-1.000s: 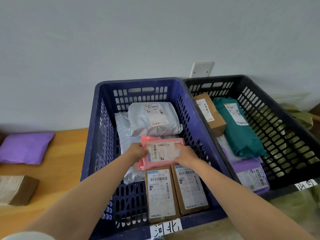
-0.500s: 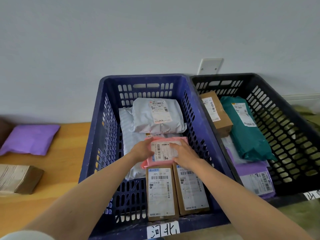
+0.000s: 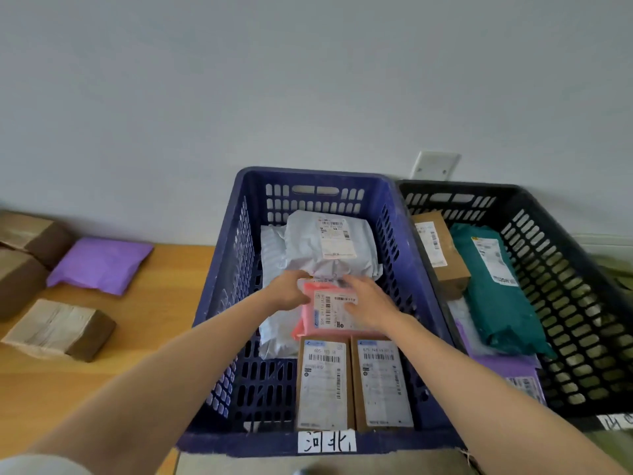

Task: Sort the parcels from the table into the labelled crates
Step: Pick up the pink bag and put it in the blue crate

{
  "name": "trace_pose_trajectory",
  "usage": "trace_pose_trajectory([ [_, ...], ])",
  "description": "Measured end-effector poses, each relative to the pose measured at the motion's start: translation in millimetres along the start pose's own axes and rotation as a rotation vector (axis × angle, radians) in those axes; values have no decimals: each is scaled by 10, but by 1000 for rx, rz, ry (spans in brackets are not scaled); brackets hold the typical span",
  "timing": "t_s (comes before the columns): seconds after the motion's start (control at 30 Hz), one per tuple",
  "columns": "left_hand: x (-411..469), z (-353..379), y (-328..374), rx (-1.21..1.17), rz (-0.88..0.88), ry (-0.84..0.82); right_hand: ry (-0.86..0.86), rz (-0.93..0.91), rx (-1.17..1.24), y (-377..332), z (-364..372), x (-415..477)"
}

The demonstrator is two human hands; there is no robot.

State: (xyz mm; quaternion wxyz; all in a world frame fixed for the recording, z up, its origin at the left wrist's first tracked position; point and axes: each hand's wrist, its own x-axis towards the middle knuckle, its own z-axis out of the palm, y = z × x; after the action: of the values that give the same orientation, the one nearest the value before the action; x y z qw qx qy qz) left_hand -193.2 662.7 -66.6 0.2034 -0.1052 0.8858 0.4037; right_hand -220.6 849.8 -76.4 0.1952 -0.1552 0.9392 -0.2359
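Pink parcel (image 3: 330, 311): inside blue crate (image 3: 219, 303), atop white bag (image 3: 329, 248), near edge touching two brown boxes (image 3: 323, 382).
Left hand (image 3: 289, 291): fingers curled on parcel's far-left corner.
Right hand (image 3: 368, 301): fingers flat, slightly apart, pressing label.
Placing nearly done, by look.
Risks: slick mailer on lumpy bag, likely to slide toward left wall on release; label hidden if flipped.
Purple parcel (image 3: 99, 265), taped box (image 3: 58, 329) waiting on table (image 3: 154, 337); black crate (image 3: 565, 269) beside.
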Motion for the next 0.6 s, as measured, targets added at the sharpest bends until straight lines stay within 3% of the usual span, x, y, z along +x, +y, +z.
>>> trace_pose_trajectory([
  [0.3, -615, -990, 216, -126, 201, 177, 271, -115, 160, -932, -200, 11],
  [0.6, -1387, -1992, -746, -225, 173, 316, 355, -222, 245, -2345, 306, -97],
])
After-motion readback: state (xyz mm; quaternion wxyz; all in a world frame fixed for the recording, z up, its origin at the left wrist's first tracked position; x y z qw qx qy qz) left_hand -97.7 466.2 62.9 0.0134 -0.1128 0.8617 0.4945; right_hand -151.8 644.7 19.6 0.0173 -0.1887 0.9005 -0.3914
